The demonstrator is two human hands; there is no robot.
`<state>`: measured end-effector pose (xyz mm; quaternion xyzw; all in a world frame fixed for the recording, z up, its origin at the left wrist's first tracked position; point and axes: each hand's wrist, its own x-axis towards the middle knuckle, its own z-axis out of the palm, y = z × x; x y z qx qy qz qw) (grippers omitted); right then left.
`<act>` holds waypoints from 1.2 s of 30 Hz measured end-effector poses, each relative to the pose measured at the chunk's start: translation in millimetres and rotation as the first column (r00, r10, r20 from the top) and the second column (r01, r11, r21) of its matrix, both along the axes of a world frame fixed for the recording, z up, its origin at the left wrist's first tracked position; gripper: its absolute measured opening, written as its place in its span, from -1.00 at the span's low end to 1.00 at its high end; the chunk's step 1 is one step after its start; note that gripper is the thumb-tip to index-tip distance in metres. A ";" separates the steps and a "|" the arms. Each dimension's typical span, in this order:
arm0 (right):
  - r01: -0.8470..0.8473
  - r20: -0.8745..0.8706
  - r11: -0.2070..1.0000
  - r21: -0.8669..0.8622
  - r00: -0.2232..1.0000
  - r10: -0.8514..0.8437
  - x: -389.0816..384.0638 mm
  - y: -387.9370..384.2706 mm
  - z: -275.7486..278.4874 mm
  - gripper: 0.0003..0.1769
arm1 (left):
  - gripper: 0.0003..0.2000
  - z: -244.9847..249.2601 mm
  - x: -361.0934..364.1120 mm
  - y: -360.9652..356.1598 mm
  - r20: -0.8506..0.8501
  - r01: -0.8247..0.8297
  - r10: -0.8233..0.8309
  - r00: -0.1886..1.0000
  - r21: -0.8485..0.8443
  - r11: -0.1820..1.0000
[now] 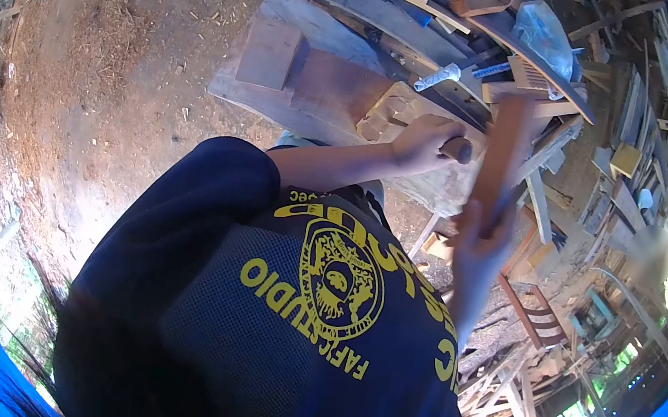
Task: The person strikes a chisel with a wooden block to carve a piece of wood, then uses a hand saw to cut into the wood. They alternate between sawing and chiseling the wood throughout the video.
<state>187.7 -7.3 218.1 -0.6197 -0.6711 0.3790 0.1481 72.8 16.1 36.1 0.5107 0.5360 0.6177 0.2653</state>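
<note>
My left hand (426, 146) is closed round a chisel (456, 149); the round end of its handle sticks out toward the right. The chisel's blade side points left at a pale, hollowed wooden piece (384, 111) on the work block. My right hand (484, 238) grips the lower end of a long brown wooden block (504, 153), raised beside the chisel handle and smeared by motion. Under these lies a thick wooden work block (231, 85), with a squared wooden block (268, 54) standing on its left part.
Boards and tools are piled behind the work block, with a clear plastic bag (544, 39) and a white-wrapped tool (438, 77) among them. A reddish wooden frame (533, 315) and scrap wood lie to the right. Dirt floor (108, 82) with shavings spreads to the left.
</note>
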 end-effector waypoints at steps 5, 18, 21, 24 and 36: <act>-0.130 -0.169 0.873 0.471 0.958 0.233 61.5 12.5 35.3 -0.41 | -0.73 -2.4 -0.8 0.4 -0.051 0.020 -0.022 0.998 -0.044 0.999; 0.077 -0.345 0.817 0.571 0.926 0.153 21.7 1.8 31.2 -0.53 | -0.74 -3.3 2.9 1.6 -0.053 -0.001 0.000 0.999 -0.019 1.000; -0.019 0.226 0.999 0.049 0.974 0.008 1.8 -18.3 -44.1 -0.65 | -0.74 -8.8 4.4 3.5 -0.050 0.010 -0.012 0.999 -0.049 0.999; 0.011 0.085 1.000 -0.022 0.996 -0.009 0.3 -4.4 -6.0 -0.60 | -0.74 -4.6 5.3 3.2 -0.045 0.005 -0.007 0.999 -0.063 0.998; -0.032 0.137 0.991 0.131 0.990 0.014 -3.4 -9.1 -30.1 -0.70 | -0.75 -7.5 0.4 6.1 -0.030 -0.004 0.003 1.000 -0.057 0.998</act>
